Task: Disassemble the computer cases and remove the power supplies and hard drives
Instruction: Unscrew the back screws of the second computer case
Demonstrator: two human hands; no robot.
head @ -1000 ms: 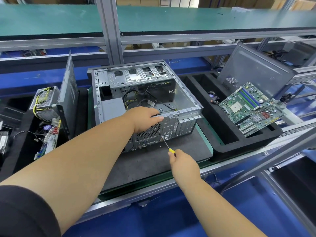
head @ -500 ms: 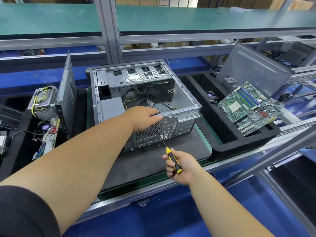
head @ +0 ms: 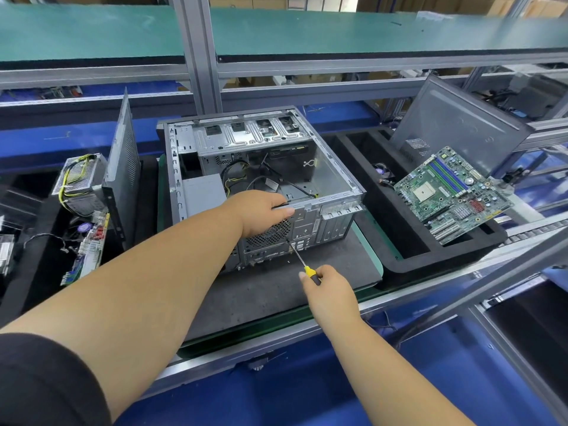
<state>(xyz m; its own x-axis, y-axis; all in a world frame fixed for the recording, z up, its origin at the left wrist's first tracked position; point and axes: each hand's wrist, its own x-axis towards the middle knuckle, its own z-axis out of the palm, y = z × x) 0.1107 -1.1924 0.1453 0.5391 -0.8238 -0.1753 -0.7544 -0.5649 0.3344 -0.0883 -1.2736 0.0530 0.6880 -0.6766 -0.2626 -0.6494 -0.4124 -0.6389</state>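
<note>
- On the mat, left hand (head: 261, 210) grips the computer case (head: 307, 167) rim, likely steadying it.
- Right hand (head: 325, 284) holds the screwdriver (head: 302, 262), tip at the rear panel.

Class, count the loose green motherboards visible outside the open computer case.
2: one motherboard lies tilted on the right black tray; another circuit board stands on edge in the left tray. Others may be hidden.

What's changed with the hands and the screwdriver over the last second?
The right hand drew the yellow-and-black-handled screwdriver back from the open grey metal computer case half a second ago, then pushed it forward again; its tip now sits at the case's rear panel below the fan grille. The left hand has kept gripping the case's top rear edge. The case hasn't moved.
</note>
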